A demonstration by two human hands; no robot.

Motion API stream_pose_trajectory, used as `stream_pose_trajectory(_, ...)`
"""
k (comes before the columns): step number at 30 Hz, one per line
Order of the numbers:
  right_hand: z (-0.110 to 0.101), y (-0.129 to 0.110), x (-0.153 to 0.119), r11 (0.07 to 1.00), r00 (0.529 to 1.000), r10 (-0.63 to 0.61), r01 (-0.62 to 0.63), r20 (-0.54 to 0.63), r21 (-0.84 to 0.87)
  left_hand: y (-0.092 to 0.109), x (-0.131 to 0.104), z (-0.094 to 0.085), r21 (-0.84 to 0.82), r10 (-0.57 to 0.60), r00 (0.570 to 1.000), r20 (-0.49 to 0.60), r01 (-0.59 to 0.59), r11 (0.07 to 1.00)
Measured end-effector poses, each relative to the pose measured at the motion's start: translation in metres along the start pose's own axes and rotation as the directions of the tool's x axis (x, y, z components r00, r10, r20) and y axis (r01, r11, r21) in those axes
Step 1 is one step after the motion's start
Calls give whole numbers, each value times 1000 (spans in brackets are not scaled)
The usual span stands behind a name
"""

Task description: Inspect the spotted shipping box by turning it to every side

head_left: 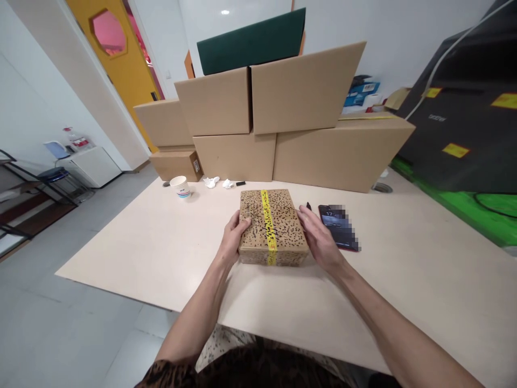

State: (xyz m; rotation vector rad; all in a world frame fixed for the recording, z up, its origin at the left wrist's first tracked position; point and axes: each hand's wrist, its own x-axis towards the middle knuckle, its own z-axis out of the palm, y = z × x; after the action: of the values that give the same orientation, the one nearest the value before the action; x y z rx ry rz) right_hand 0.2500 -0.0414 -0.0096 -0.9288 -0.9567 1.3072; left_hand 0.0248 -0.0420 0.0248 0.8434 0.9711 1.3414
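A small brown cardboard box with dark speckles all over and a strip of yellow printed tape down its top is between my hands, low over the table. Whether its underside touches the tabletop I cannot tell. My left hand grips the left side, its thumb on the top edge and its other fingers down the side, partly hidden. Against the right side lies my right hand, the fingers long and close together, steadying the box. A phone with a lit, partly blurred screen lies just right of that hand.
Large cardboard boxes are stacked along the table's back, a dark green box on top. A paper cup, crumpled tissues and a small black object sit before them. A black machine stands at right.
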Motion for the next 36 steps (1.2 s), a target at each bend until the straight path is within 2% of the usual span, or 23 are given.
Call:
stream_pose_trajectory(2, 3, -9, -2, 995, 996, -93, 93, -3, 42, 6, -1, 1, -23, 148, 985, 87, -147, 989)
stream_pose_trajectory(4, 4, -20, -4, 976, 980, -197, 198, -22, 93, 10, -3, 1, -37, 311, 945, 104, -309, 950)
stream_pose_trajectory(7, 3, -29, -4, 952, 964, -263, 265, -36, 151, 12, -3, 1, -61, 415, 905, 93, -411, 910)
stream_pose_trajectory(14, -1, -22, 1, 974, 978, -206, 209, -38, 92, 3, -1, 5, 35, 355, 932, 71, -358, 933)
stream_pose_trajectory(18, -2, -26, 0, 965, 975, -218, 223, -50, 135, 8, -3, 5, -5, 387, 914, 123, -389, 921)
stream_pose_trajectory(22, -6, -30, 0, 965, 974, -211, 221, -79, 143, 11, -2, 2, -72, 478, 878, 13, -476, 877)
stream_pose_trajectory(24, -5, -29, 0, 968, 980, -184, 195, -81, 160, 10, 0, 0, -82, 455, 889, -57, -458, 885)
stream_pose_trajectory(27, -1, -25, -2, 967, 985, -156, 168, -77, 194, 6, 2, 0, -106, 368, 925, -99, -378, 920)
stream_pose_trajectory(33, 2, -17, 1, 968, 980, -156, 177, -125, 178, 11, 0, 1, -112, 291, 956, -31, -293, 949)
stream_pose_trajectory(36, -2, -15, 4, 981, 985, -122, 139, -125, 134, 11, 0, -1, -86, 259, 965, 29, -256, 963)
